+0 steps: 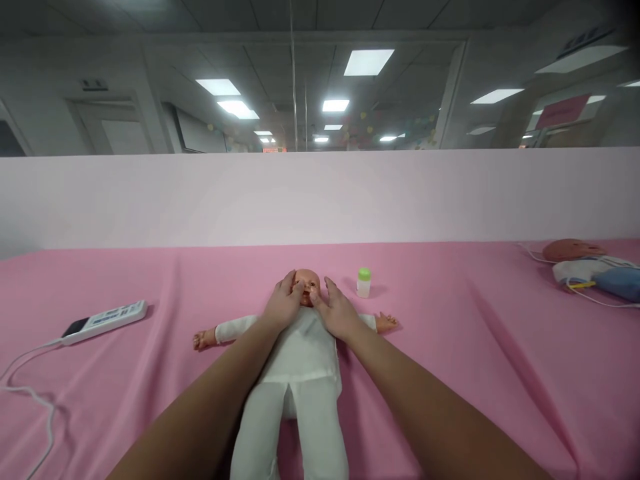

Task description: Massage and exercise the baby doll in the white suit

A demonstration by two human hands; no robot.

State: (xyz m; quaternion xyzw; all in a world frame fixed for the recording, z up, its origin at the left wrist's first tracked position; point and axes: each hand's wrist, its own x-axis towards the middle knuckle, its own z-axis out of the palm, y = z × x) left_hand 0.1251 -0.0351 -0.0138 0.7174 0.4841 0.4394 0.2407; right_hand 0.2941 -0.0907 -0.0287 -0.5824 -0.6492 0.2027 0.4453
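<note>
A baby doll (305,343) in a white top and white trousers lies on its back, arms spread to both sides. My left hand (284,301) rests along one side of the doll's head, with its thumb on the cheek near the mouth. On the other side, my right hand (339,310) has its thumb at the lower cheek and its fingers stretched up beside the head. Both hands have their fingers extended and cover part of the face. A small bottle with a green cap (364,283) stands upright beyond my right hand.
Pink cloth (430,400) covers the surface. At left lies a white handheld device (105,321) with a cable. Another doll (575,251) in white and blue lies at far right with thin tubing. A white panel (320,197) and window stand behind.
</note>
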